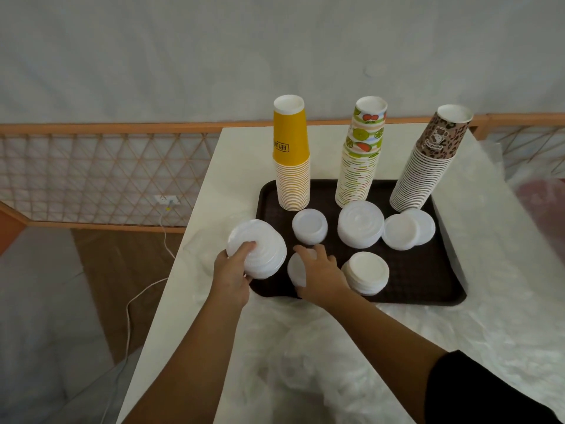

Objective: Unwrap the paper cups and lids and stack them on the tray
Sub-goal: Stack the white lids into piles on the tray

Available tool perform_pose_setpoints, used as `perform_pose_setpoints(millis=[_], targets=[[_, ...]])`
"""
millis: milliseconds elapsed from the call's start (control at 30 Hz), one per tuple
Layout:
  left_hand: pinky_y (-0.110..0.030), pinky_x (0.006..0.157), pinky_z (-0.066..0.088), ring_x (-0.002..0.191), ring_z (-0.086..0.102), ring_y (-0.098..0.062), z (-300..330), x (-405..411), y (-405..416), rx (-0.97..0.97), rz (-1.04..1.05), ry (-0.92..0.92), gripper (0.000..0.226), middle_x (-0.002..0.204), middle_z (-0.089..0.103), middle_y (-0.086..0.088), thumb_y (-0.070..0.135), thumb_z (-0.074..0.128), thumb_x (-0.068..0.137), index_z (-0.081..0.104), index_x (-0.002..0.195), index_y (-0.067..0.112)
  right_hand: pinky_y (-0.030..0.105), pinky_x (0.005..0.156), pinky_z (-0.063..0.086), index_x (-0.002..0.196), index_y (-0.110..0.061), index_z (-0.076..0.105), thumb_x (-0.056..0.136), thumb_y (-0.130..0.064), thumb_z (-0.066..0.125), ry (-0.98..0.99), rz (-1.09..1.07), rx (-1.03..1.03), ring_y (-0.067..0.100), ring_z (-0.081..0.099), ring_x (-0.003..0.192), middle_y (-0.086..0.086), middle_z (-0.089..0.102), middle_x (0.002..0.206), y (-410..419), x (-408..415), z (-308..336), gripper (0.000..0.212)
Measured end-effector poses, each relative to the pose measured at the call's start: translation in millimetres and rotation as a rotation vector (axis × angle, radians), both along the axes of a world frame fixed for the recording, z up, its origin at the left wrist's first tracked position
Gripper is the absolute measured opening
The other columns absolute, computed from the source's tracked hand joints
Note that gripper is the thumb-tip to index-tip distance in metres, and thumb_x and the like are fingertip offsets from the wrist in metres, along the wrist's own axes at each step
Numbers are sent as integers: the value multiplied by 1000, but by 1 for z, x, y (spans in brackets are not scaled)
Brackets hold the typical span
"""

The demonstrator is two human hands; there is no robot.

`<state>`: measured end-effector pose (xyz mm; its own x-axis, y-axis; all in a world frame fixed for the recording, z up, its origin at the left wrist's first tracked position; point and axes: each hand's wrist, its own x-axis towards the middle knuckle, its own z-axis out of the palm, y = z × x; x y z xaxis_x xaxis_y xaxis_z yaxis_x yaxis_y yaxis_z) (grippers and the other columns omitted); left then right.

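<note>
1. Head view, surface: we note a white table (pixel 238 154) carrying a dark brown tray (pixel 428 280), with clear plastic wrapping (pixel 321 362) crumpled over the table's near part and along its right edge.
2. Along the tray's far edge we find three upturned cup stacks, all upright or slightly leaning: a yellow stack (pixel 292 166) at the far left corner, a fruit-print stack (pixel 360 160) at mid-edge, and a leopard-print stack (pixel 428 166) at the far right corner.
3. On the tray's middle we record white lid piles: a small pile (pixel 309 226), a taller pile (pixel 360 224), and an offset pair of lids (pixel 408 229) towards the right edge. A further pile (pixel 367 272) sits near the tray's near edge.
4. The left hand (pixel 234 270) grips a thick stack of lids (pixel 263 250) at the tray's left edge, fingers curled over its top, thumb at its near side.
5. The right hand (pixel 321 275) lies with fingers spread over a tilted lid (pixel 296 269) by the tray's near left corner; we cannot tell whether it holds it.
</note>
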<state>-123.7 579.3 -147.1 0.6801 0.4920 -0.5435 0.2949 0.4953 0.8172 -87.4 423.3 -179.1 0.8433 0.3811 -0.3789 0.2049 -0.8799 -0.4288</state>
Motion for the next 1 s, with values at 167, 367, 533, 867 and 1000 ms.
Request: perform_pose_setpoints(millis=[167,367,533,867,1000], targets=[[-41,86,49,109,51,-26,-13,3,-2,46,-17,56,55,122,55,-8,14,69,82,47,131,10,46,102,41,144,-29,22,77,-26,75,-30,-5,-50,38,31,129,10,24,144,4,6,-4,85],[-40,87,49,108,51,-26,-17,5,-4,42,-47,70,55,123,54,-9,13,68,82,46,132,8,48,102,41,140,-30,27,73,-24,79,-43,2,-45,38,31,130,8,26,144,0,13,-4,85],[-44,91,49,111,52,-28,-19,6,-7,8,-47,80,54,125,54,-12,12,68,82,46,131,7,46,98,43,136,-33,30,67,-24,82,-46,-4,-12,35,35,125,6,26,140,-7,16,-4,87],[-44,91,49,113,50,-29,-29,11,-22,25,-139,110,59,126,52,-10,15,70,80,45,133,10,36,86,46,133,-31,35,64,-23,83,-187,-230,313,21,43,109,3,37,129,-64,8,55,85],[-45,92,48,112,49,-28,-34,14,-31,26,-168,109,58,128,52,-10,14,69,81,44,134,10,40,89,50,134,-33,32,65,-25,84,-186,-424,182,27,45,117,6,35,137,-115,17,58,87]])
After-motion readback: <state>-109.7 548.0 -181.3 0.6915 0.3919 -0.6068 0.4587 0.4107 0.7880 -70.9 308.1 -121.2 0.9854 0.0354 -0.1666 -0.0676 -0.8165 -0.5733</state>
